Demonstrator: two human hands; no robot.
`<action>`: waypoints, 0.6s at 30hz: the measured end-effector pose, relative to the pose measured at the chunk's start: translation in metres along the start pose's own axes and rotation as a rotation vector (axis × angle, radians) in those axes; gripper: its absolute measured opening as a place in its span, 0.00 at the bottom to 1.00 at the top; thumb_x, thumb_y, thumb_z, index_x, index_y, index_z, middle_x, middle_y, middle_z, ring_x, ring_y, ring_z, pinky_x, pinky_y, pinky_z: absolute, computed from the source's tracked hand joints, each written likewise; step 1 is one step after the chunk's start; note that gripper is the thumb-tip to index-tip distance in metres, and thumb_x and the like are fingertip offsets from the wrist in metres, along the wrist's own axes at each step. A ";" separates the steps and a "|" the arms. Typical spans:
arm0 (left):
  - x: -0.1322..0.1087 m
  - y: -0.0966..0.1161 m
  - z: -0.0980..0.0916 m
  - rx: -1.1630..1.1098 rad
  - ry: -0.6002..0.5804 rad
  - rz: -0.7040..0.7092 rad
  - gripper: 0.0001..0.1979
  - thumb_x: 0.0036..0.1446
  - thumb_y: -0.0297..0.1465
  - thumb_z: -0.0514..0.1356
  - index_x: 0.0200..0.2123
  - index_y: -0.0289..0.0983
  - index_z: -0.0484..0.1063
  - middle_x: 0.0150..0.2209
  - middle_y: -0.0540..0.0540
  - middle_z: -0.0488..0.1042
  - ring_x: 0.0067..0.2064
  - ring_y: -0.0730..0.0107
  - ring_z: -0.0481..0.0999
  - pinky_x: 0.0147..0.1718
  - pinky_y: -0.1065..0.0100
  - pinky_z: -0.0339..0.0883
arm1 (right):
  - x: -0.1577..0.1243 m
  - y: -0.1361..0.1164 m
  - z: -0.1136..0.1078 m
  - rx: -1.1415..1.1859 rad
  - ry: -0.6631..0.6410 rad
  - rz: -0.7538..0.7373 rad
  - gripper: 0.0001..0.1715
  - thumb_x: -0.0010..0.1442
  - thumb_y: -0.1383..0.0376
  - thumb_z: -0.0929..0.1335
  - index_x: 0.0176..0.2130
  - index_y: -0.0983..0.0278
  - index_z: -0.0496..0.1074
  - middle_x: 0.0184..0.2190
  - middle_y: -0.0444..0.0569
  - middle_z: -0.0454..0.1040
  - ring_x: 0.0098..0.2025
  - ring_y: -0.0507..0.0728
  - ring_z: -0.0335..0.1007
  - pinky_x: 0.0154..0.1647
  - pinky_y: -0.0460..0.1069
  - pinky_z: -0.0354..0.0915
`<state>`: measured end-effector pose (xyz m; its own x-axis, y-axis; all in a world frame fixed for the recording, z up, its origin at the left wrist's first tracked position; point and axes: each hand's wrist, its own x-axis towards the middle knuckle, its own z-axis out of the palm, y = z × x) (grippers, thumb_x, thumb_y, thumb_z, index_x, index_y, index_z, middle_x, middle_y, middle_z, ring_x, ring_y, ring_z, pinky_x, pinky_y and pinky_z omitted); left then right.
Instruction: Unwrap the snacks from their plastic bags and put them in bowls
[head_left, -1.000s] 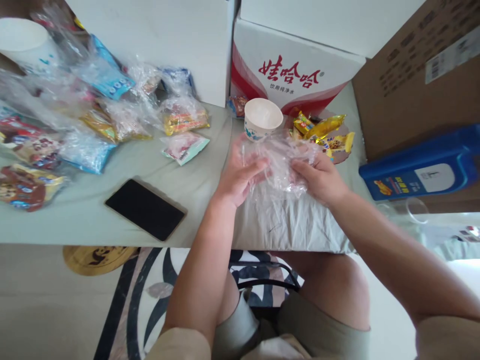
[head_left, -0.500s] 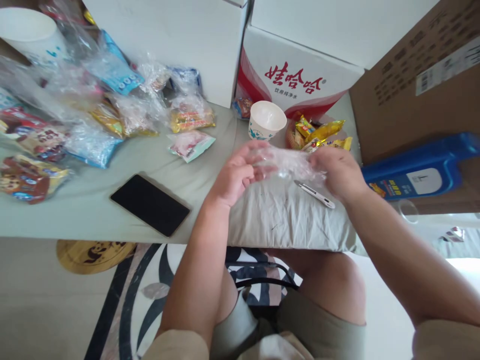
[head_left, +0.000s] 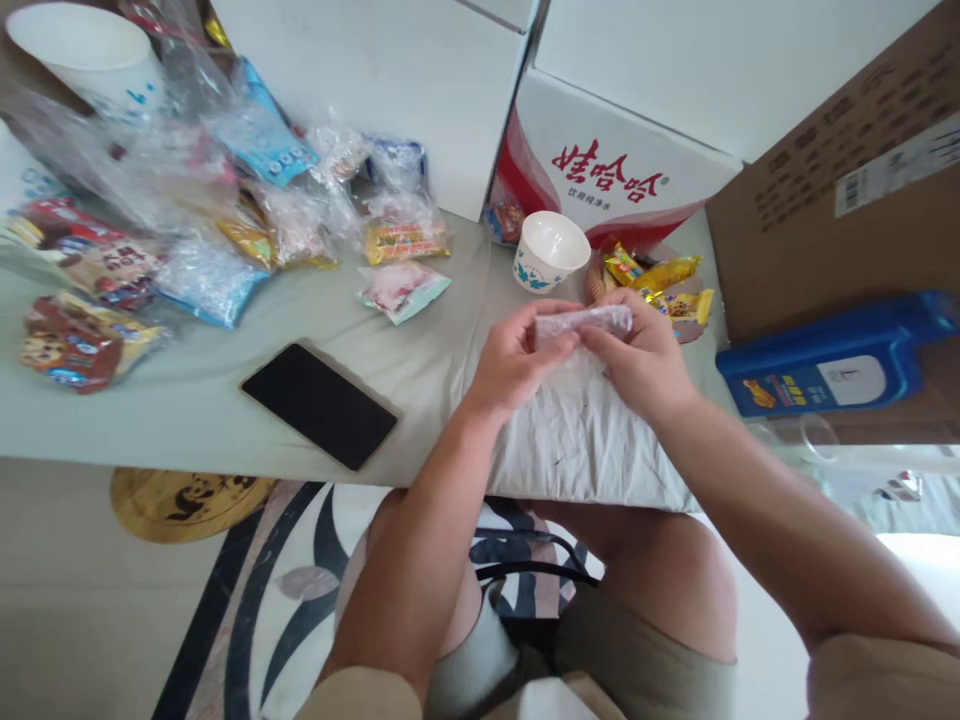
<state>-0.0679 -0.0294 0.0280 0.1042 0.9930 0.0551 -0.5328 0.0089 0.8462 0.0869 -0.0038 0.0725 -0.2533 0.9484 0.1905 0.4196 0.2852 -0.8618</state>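
Observation:
A clear plastic bag is stretched between my two hands, its upper edge folded into a narrow band. My left hand is closed on the left end of that edge, thumb on the near side. On the other end, my right hand pinches the plastic, thumb and fingers pressed together. Just beyond them stands a white paper cup with a blue-green leaf print. Behind my right hand lie yellow-wrapped snacks in a round holder. The pen seen earlier is hidden behind my hands.
A black phone lies on the cloth-covered table. Bagged snacks and a pink-and-green packet spread to the left. A white-and-red carton closes the back; a blue bottle and a brown carton flank the right.
My hands have drawn closer together, and the loosely bunched bag is now flattened into a folded band. The view has shifted slightly left, and the pen has gone out of sight.

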 end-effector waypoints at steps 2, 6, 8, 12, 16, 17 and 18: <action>0.000 0.002 -0.004 -0.002 0.037 0.008 0.18 0.52 0.39 0.70 0.45 0.41 0.76 0.35 0.50 0.78 0.34 0.72 0.75 0.35 0.69 0.69 | 0.005 0.004 0.002 -0.076 0.042 -0.072 0.23 0.54 0.50 0.76 0.41 0.57 0.66 0.35 0.45 0.68 0.37 0.56 0.68 0.34 0.50 0.66; 0.005 0.006 -0.012 0.102 0.231 0.091 0.17 0.55 0.31 0.66 0.48 0.43 0.71 0.42 0.48 0.78 0.43 0.67 0.77 0.41 0.67 0.69 | 0.028 0.012 -0.007 -0.156 -0.163 -0.036 0.15 0.58 0.54 0.75 0.36 0.59 0.70 0.29 0.44 0.70 0.31 0.55 0.68 0.30 0.51 0.64; 0.009 0.007 -0.014 0.208 0.400 0.112 0.11 0.55 0.27 0.64 0.43 0.42 0.71 0.42 0.48 0.76 0.45 0.67 0.76 0.43 0.67 0.68 | 0.057 0.021 -0.016 -0.253 -0.028 -0.050 0.12 0.61 0.58 0.73 0.33 0.60 0.68 0.26 0.43 0.71 0.29 0.54 0.68 0.29 0.50 0.63; 0.013 0.007 -0.012 0.276 0.432 0.021 0.06 0.57 0.23 0.59 0.32 0.40 0.68 0.32 0.51 0.72 0.35 0.72 0.71 0.36 0.69 0.64 | 0.143 0.051 -0.026 -0.490 0.166 -0.103 0.15 0.63 0.66 0.69 0.26 0.60 0.65 0.29 0.47 0.77 0.39 0.52 0.73 0.36 0.50 0.63; 0.011 0.002 -0.006 0.251 0.357 -0.063 0.06 0.57 0.23 0.59 0.30 0.39 0.68 0.27 0.53 0.70 0.30 0.74 0.68 0.34 0.68 0.62 | 0.207 0.078 -0.013 -0.431 -0.184 0.120 0.19 0.55 0.70 0.74 0.17 0.65 0.68 0.20 0.43 0.74 0.32 0.47 0.73 0.31 0.45 0.60; 0.010 0.001 -0.006 0.253 0.333 -0.090 0.06 0.58 0.24 0.59 0.29 0.39 0.68 0.26 0.53 0.70 0.29 0.73 0.68 0.33 0.67 0.61 | 0.217 0.081 -0.008 -0.389 -0.222 0.135 0.20 0.56 0.68 0.73 0.16 0.67 0.69 0.18 0.42 0.72 0.29 0.46 0.72 0.30 0.44 0.59; 0.009 0.000 -0.006 0.261 0.307 -0.113 0.06 0.59 0.25 0.59 0.29 0.39 0.68 0.25 0.53 0.70 0.29 0.73 0.69 0.33 0.67 0.61 | 0.225 0.082 -0.005 -0.345 -0.207 0.148 0.23 0.58 0.64 0.71 0.15 0.69 0.69 0.17 0.42 0.71 0.27 0.45 0.72 0.29 0.44 0.59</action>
<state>-0.0721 -0.0195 0.0252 -0.1269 0.9768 -0.1727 -0.2979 0.1286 0.9459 0.0680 0.2337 0.0471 -0.3237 0.9448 -0.0519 0.7223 0.2113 -0.6585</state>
